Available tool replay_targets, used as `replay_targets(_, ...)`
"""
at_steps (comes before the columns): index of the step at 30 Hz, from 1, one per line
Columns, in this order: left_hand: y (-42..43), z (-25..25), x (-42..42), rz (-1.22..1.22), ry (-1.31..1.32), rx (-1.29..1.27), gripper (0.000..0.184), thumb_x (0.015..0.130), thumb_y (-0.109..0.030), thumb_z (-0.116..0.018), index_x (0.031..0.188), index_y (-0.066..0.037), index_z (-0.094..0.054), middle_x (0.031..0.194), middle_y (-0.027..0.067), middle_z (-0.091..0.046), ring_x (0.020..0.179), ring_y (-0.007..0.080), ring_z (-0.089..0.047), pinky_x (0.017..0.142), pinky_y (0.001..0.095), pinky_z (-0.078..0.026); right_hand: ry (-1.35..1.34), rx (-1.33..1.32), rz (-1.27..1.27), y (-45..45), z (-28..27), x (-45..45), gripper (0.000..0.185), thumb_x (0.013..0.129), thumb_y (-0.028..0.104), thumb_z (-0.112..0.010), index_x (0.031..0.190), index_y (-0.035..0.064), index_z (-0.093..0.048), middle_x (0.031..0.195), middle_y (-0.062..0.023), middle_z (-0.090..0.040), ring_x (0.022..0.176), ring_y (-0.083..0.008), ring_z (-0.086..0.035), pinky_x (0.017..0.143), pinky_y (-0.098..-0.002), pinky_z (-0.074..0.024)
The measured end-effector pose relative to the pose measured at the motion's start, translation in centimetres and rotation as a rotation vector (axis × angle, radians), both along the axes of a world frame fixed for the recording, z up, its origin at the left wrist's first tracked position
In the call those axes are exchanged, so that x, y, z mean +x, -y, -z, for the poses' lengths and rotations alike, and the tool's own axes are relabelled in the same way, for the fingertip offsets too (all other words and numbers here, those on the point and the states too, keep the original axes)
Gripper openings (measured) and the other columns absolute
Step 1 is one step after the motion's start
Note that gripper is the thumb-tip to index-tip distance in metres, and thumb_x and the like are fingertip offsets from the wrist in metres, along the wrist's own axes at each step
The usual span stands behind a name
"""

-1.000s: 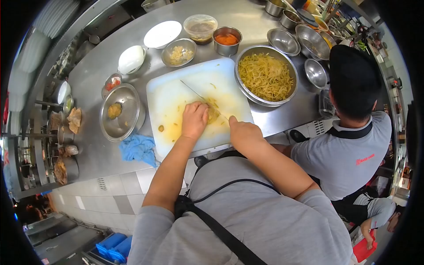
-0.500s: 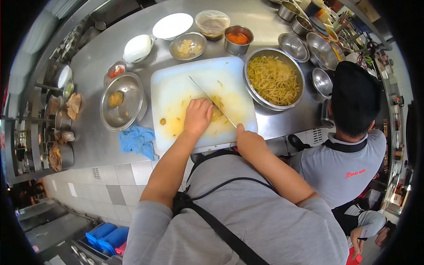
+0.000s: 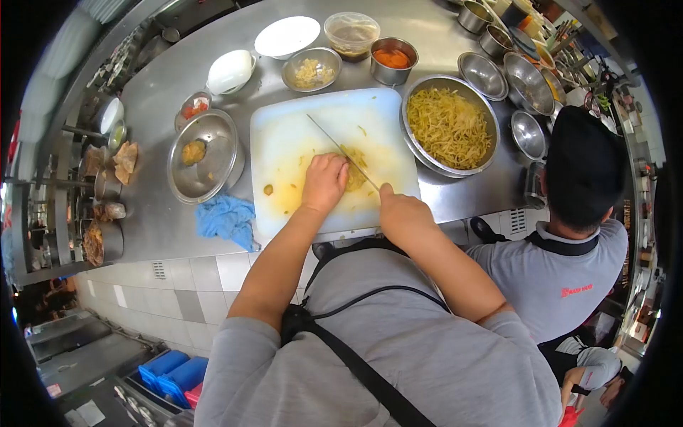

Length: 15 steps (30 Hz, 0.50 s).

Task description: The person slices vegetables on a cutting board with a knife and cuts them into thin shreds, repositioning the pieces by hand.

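Note:
My right hand [image 3: 404,215] grips the handle of a kitchen knife [image 3: 333,137], its long thin blade slanting up and left across the white cutting board [image 3: 274,146]. Close against the left of the blade, my left hand [image 3: 325,183] has its fingers curled down on a yellow-green vegetable, mostly hidden beneath them. Thin shreds of the vegetable [image 3: 357,178] lie just right of the blade. A small round piece [image 3: 268,190] sits apart on the board's left. To the right stands a steel bowl heaped with yellow-green shreds [image 3: 448,128].
Left of the board are a steel bowl [image 3: 181,174] with a yellowish lump and a blue cloth [image 3: 224,219]. Behind it stand a bowl of chopped pale bits [image 3: 313,74], a pot of orange-red contents [image 3: 390,58] and a plastic tub [image 3: 352,35]. A co-worker [image 3: 569,263] stands close on the right.
The whole view has shifted slightly, so the board and bowls appear a little further right. Both hands keep their holds, and the knife stays beside my left fingers.

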<state>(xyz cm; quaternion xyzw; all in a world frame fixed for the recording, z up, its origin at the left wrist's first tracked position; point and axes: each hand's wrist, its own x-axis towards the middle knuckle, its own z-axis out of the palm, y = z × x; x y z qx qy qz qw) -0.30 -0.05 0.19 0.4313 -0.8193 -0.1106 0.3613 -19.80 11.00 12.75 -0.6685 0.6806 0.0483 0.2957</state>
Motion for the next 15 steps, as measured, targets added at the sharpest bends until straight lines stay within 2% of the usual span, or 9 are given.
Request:
replay_targets(2,-0.1,0.1,0.0,-0.007,-0.004,0.008,0.012,0.094,-0.011,-0.074,0.105,-0.005,-0.072,0.108,0.0131,-0.071,0.102,0.0379,-0.064,0.093,0.0478,-0.054,-0.006,-0.006,-0.027,-0.7,-2.3,-0.1,0.021,0.103,0.014,-0.052,0.119,0.0000,-0.051,0.097,-0.0285,-0.076,0.091,-0.0470,-0.076,0.082,-0.0581,-0.0598)
replay_targets(4,0.0,0.0,-0.1,-0.013,-0.006,-0.001,0.012,0.094,-0.010,-0.074,0.105,-0.005,-0.072,0.109,0.0131,-0.071,0.102,0.0380,-0.064,0.093,0.0476,-0.054,-0.080,0.178,0.010,-1.5,-3.0,0.1,0.019,0.103,0.010,-0.051,0.119,0.0006,-0.054,0.105,-0.0262,-0.077,0.100,-0.0443,-0.077,0.086,-0.0544,-0.0611)
replay_targets(6,-0.3,0.0,-0.1,-0.011,-0.004,-0.014,0.012,0.094,-0.010,-0.074,0.104,-0.005,-0.072,0.109,0.0132,-0.071,0.102,0.0381,-0.064,0.093,0.0475,-0.054,-0.040,0.148,0.014,-0.4,1.1,0.2,0.020,0.102,0.010,-0.052,0.120,0.0002,-0.054,0.107,-0.0272,-0.077,0.102,-0.0450,-0.077,0.089,-0.0548,-0.0606)
replay_targets(8,-0.2,-0.1,0.1,0.003,0.005,0.011,0.012,0.095,-0.008,-0.072,0.107,-0.006,-0.069,0.109,0.0132,-0.071,0.103,0.0377,-0.062,0.093,0.0470,-0.053,0.003,0.103,0.016,1.3,1.8,0.4,0.021,0.102,0.010,-0.052,0.120,-0.0002,-0.055,0.108,-0.0282,-0.077,0.104,-0.0456,-0.077,0.091,-0.0551,-0.0602)
replay_targets(12,-0.1,0.0,-0.1,-0.012,0.019,0.052,0.013,0.095,-0.008,-0.073,0.107,-0.006,-0.068,0.109,0.0136,-0.071,0.104,0.0379,-0.062,0.093,0.0472,-0.053,-0.017,0.113,-0.007,0.2,-3.7,0.0,0.022,0.103,0.011,-0.051,0.121,-0.0008,-0.053,0.109,-0.0289,-0.077,0.104,-0.0454,-0.077,0.089,-0.0548,-0.0611)
replay_targets(14,-0.2,0.3,0.0,-0.017,-0.031,0.060,0.012,0.095,-0.007,-0.072,0.107,-0.005,-0.068,0.109,0.0138,-0.071,0.104,0.0380,-0.062,0.094,0.0471,-0.053,-0.061,0.211,-0.007,-0.9,-3.9,0.2,0.020,0.105,0.011,-0.048,0.121,0.0000,-0.054,0.107,-0.0281,-0.077,0.102,-0.0436,-0.078,0.087,-0.0537,-0.0618)
replay_targets(15,-0.3,0.3,0.0,-0.021,-0.031,0.066,0.012,0.095,-0.007,-0.072,0.107,-0.005,-0.068,0.109,0.0138,-0.071,0.104,0.0380,-0.062,0.094,0.0471,-0.053,-0.062,0.216,-0.011,-0.7,-1.9,0.5,0.020,0.105,0.011,-0.048,0.121,0.0000,-0.054,0.107,-0.0281,-0.077,0.102,-0.0436,-0.078,0.087,-0.0537,-0.0618)
